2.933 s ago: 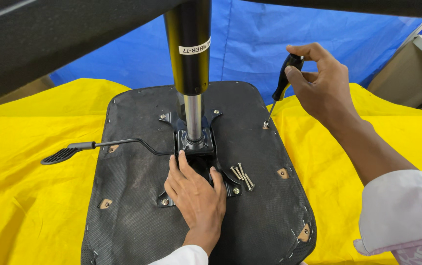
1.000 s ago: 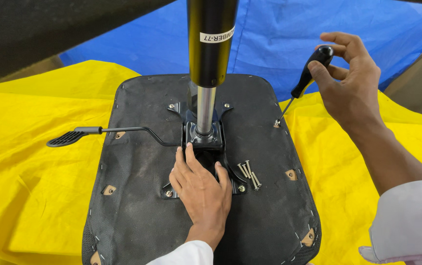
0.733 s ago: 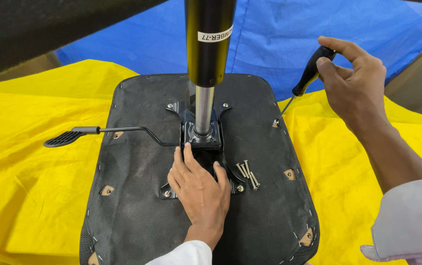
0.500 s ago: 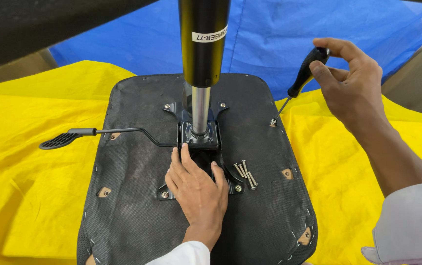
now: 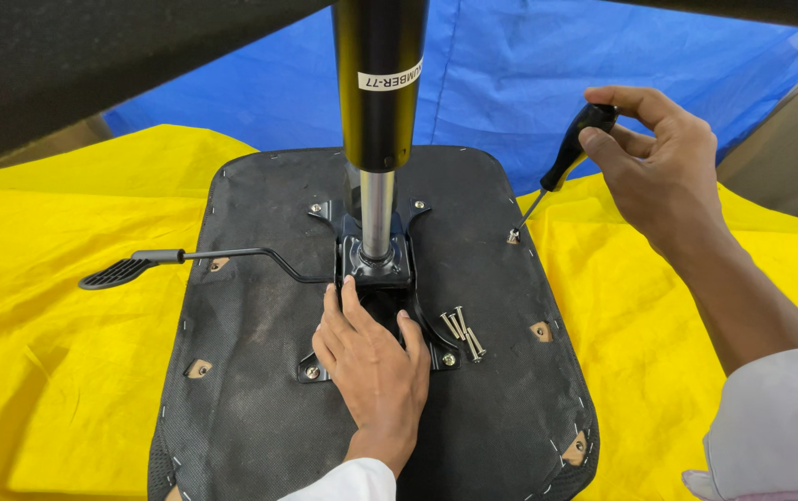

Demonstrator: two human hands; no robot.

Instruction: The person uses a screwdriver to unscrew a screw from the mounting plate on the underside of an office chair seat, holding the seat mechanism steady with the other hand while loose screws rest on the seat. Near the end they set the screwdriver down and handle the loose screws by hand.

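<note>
I see the right hand (image 5: 668,167) gripping a screwdriver (image 5: 561,167), tip on a screw (image 5: 513,237) at the upturned seat base (image 5: 260,371) edge. Left hand (image 5: 371,357), fingers flat and empty, presses the mechanism plate (image 5: 376,278). Risk: the slanted driver may slip off, scattering the loose screws (image 5: 462,330).

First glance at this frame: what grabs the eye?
The black gas-lift column rises from the metal mechanism plate at the centre of the upturned black seat base, which lies on yellow cloth. The left hand lies flat on the plate, while the right hand holds a black-handled screwdriver with its tip at the base's right edge. Loose screws lie beside the plate.
</note>
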